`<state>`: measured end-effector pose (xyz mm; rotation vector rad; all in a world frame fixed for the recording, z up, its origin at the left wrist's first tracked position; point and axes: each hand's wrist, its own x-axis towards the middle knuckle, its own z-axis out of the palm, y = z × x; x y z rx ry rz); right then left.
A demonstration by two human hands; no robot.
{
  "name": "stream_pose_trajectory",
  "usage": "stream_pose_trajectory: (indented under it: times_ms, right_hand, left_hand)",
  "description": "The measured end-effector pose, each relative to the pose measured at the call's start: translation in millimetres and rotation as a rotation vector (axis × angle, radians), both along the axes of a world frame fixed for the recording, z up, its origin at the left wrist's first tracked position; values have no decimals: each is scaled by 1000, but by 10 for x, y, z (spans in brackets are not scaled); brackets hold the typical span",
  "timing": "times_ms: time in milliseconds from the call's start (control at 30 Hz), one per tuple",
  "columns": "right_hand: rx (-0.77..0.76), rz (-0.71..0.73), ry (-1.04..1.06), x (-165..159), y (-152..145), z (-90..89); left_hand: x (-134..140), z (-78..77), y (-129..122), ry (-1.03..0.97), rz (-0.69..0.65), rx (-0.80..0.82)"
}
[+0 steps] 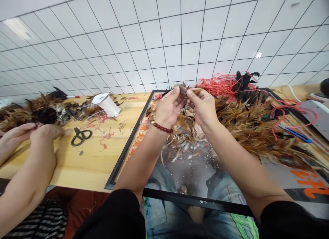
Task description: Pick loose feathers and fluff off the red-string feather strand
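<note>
I pinch a small brown-grey feather tuft (183, 88) between my left hand (167, 107) and my right hand (204, 103), thumbs and fingertips drawn close on it. The 2 hands are about equally near, at either side of it. Its long axis seems to run crosswise, from my left fingertips toward my right palm, though my fingers hide where each quill ends.

The tuft is above a loose feather pile (241, 124), glossy tan and brown with pale, downy bits at my side. Black feathers (245, 88) stand up behind, next to a springy tangle of red plastic twine (218, 85). All this is heaped on a smooth, shiny panel in a straight black frame (195, 199), dotted with white fluff.

Round, polished dark-red beads make up the bracelet (161, 128) on my left wrist. Off to my left, on the pale-grained wooden table (89, 170), are a tilted spool of white thread (110, 106) and 1 pair of black-handled scissors (81, 136); a slim blue utility knife (298, 134) is to my right. Beyond the scissors, a co-worker's 2 hands (45, 131) meet beside more feathers.
</note>
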<state>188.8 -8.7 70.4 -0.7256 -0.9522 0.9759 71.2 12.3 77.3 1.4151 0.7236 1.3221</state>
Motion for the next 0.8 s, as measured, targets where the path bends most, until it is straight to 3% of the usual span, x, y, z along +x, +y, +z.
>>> stream_pose_trajectory:
  times_ms: [100, 267, 400, 567, 800]
  right_hand:
    - [-70, 94, -116, 91, -9, 24]
    - [26, -32, -231, 313, -40, 142]
    - [93, -3, -278, 338, -123, 240]
    - [112, 121, -214, 273, -173, 267]
    - [-29, 344, -102, 349, -174, 249]
  left_hand:
    - [-41, 13, 24, -45, 29, -45]
    - [-15, 46, -3, -61, 63, -77]
    - [12, 88, -81, 1, 29, -28]
    - [23, 154, -183, 83, -28, 45]
    - [29, 154, -195, 40, -142, -44]
